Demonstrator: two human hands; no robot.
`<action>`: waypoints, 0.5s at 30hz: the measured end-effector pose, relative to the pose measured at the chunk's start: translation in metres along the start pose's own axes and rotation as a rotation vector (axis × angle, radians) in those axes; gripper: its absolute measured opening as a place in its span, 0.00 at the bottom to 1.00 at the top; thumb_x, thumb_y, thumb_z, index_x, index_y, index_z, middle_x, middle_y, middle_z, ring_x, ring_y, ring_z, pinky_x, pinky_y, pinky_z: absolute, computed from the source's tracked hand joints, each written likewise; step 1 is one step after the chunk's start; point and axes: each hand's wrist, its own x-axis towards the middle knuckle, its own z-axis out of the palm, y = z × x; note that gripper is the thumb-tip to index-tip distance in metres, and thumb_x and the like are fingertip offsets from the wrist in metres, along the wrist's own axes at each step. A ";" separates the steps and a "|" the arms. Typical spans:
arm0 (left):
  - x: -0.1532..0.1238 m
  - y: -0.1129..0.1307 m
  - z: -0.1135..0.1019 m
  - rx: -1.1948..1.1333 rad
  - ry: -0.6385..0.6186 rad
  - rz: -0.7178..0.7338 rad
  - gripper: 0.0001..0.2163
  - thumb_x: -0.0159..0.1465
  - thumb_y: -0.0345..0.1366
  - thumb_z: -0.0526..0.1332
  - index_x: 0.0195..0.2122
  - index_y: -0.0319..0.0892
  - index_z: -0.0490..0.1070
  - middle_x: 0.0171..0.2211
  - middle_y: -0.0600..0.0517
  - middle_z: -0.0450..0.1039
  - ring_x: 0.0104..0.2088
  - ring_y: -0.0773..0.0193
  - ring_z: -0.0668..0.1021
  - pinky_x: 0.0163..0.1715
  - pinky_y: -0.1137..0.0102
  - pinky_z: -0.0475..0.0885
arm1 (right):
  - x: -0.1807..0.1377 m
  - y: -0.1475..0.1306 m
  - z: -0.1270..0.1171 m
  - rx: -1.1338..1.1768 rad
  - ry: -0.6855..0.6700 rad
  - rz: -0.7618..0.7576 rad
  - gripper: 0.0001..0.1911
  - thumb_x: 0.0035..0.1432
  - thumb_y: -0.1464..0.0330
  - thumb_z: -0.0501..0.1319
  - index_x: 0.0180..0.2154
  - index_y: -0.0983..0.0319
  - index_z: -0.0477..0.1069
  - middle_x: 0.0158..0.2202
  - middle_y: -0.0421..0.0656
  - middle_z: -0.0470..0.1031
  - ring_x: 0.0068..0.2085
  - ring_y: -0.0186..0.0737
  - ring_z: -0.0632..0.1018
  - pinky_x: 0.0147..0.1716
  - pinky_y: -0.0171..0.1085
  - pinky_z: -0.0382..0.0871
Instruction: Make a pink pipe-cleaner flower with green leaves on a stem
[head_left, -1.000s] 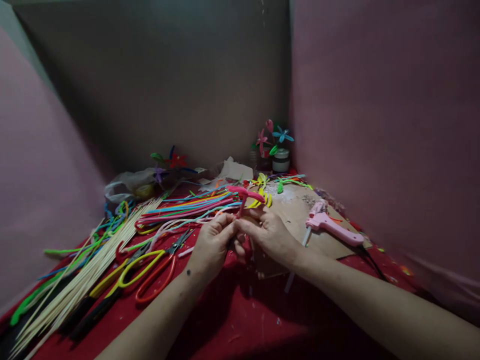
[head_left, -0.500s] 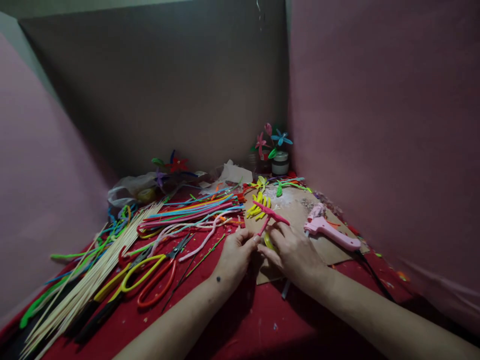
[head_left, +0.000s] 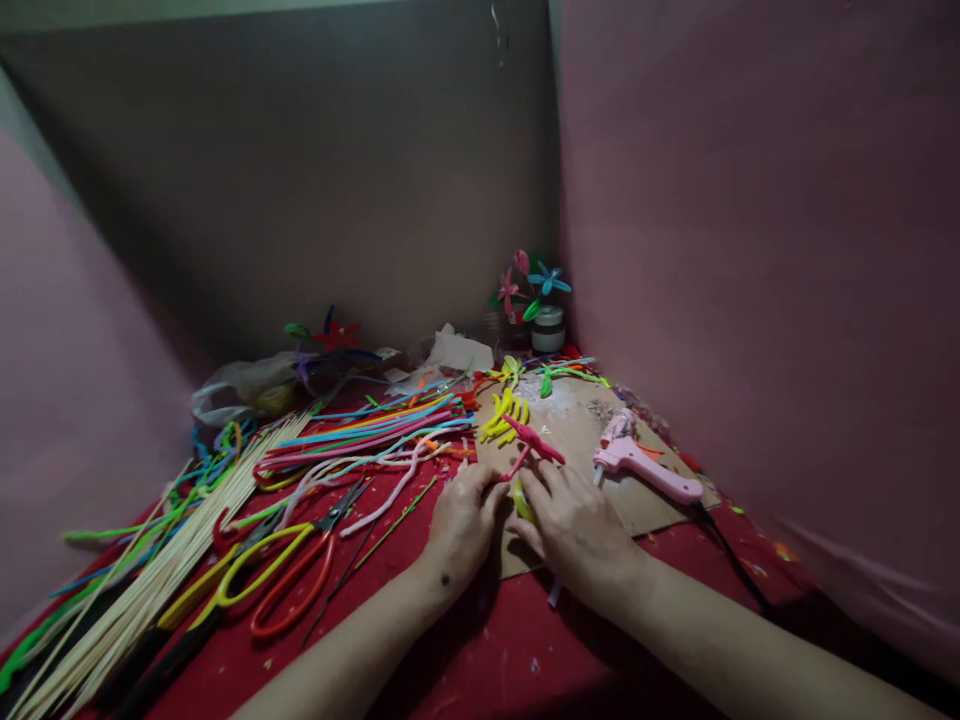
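My left hand (head_left: 463,522) and my right hand (head_left: 574,523) rest close together at the near edge of a brown cardboard sheet (head_left: 600,450). Both pinch the stem of a small pink pipe-cleaner flower (head_left: 529,441) that sticks up just beyond the fingertips. A yellow roll or ring (head_left: 520,499) shows between the two hands, partly hidden by my right fingers. Yellow petal loops (head_left: 501,417) lie on the cardboard right behind the pink flower.
A pink glue gun (head_left: 643,466) lies on the cardboard to the right. Coloured pipe cleaners (head_left: 375,430), orange-yellow scissors (head_left: 281,565) and a bundle of bamboo skewers (head_left: 150,590) cover the red cloth at left. Finished flowers in a small jar (head_left: 546,325) stand in the corner.
Both hands have come down from above the table to the cardboard's near edge, carrying the pink flower lower and to the right. The camera has tilted slightly.
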 end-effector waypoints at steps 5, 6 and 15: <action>0.004 -0.004 0.005 -0.018 0.008 -0.021 0.04 0.56 0.33 0.56 0.28 0.42 0.69 0.26 0.53 0.70 0.28 0.65 0.71 0.30 0.72 0.63 | -0.007 0.000 -0.007 0.091 0.198 -0.134 0.08 0.57 0.69 0.56 0.36 0.65 0.72 0.32 0.49 0.74 0.36 0.45 0.73 0.35 0.42 0.66; 0.005 -0.004 0.005 -0.029 0.004 -0.039 0.03 0.55 0.34 0.57 0.27 0.42 0.69 0.25 0.53 0.70 0.28 0.65 0.71 0.30 0.72 0.63 | -0.008 0.000 -0.007 0.128 0.237 -0.173 0.08 0.58 0.71 0.55 0.34 0.65 0.72 0.30 0.48 0.74 0.34 0.43 0.73 0.34 0.41 0.66; 0.002 0.004 -0.015 -0.125 0.016 -0.034 0.02 0.53 0.33 0.60 0.24 0.41 0.69 0.24 0.55 0.69 0.26 0.66 0.69 0.28 0.72 0.64 | -0.001 -0.016 -0.018 0.334 0.358 -0.373 0.07 0.56 0.77 0.55 0.31 0.66 0.72 0.25 0.45 0.73 0.29 0.39 0.72 0.29 0.38 0.63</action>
